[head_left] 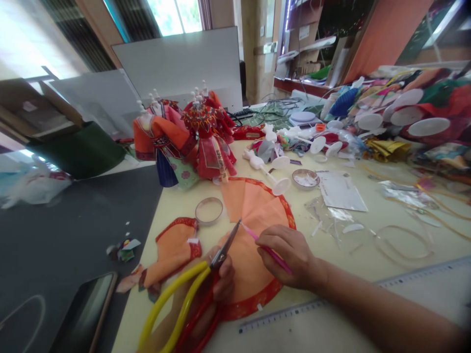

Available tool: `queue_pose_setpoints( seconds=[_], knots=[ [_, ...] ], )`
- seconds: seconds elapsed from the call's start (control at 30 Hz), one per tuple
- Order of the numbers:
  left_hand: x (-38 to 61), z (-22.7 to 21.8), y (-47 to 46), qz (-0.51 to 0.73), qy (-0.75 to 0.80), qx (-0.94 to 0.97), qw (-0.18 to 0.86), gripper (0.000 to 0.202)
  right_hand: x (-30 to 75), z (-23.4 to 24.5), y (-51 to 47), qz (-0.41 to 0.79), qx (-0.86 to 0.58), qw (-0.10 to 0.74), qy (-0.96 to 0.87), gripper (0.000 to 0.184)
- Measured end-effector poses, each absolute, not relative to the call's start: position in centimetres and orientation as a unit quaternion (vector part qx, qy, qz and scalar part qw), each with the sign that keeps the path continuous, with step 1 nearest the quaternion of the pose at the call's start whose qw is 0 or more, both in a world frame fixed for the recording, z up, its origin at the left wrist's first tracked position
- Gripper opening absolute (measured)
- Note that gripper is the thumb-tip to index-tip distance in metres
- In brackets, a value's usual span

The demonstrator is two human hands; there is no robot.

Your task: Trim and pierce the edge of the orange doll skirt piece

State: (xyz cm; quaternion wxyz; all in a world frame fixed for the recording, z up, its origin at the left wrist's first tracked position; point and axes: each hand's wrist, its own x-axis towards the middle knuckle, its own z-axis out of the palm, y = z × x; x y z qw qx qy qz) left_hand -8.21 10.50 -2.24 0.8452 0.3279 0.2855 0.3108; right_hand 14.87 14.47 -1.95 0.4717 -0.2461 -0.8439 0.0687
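My left hand is closed round scissors near their pivot, with yellow and red handles toward me. The blades look closed and point up and away, over a round orange cloth with a red patterned border. In my right hand is a slim pink pen-like tool, its pale tip close to the scissor tips. I cannot tell whether they touch. The cloth lies flat beneath both hands, with a slit or overlapping edge at its upper left. Left of it lies a smaller orange garment piece with red trim.
Dressed doll figures stand behind the cloth. A clear ring-shaped dish and a dish of white bits flank it. White doll stands, a ruler, a phone and a heap of dolls lie around.
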Motion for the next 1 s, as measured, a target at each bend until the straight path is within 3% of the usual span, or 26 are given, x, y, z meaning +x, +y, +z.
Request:
queue_pose_setpoints(
  seconds=[0.23,0.47,0.6,0.77,1.0],
  knots=[
    [-7.8,-1.5,11.1,0.238,0.215,0.294,0.900,0.039,14.8,-1.9,14.5,0.060,-0.250,0.460,-0.850,0.016],
    [-7.0,-0.5,12.2,0.234,0.173,0.347,0.891,0.048,14.7,-1.8,14.6,0.060,-0.256,0.465,-0.845,0.016],
    [-7.6,-1.0,12.4,0.207,0.070,0.360,0.907,0.065,14.8,-1.7,14.7,0.056,-0.263,0.463,-0.844,0.015],
    [-8.4,-2.0,12.2,0.243,0.196,0.321,0.894,0.045,14.9,-1.8,14.7,0.059,-0.261,0.461,-0.846,0.016],
    [-9.0,-2.2,12.1,0.179,0.186,0.309,0.915,0.042,14.9,-1.9,14.7,0.054,-0.256,0.458,-0.850,0.017]
  ],
)
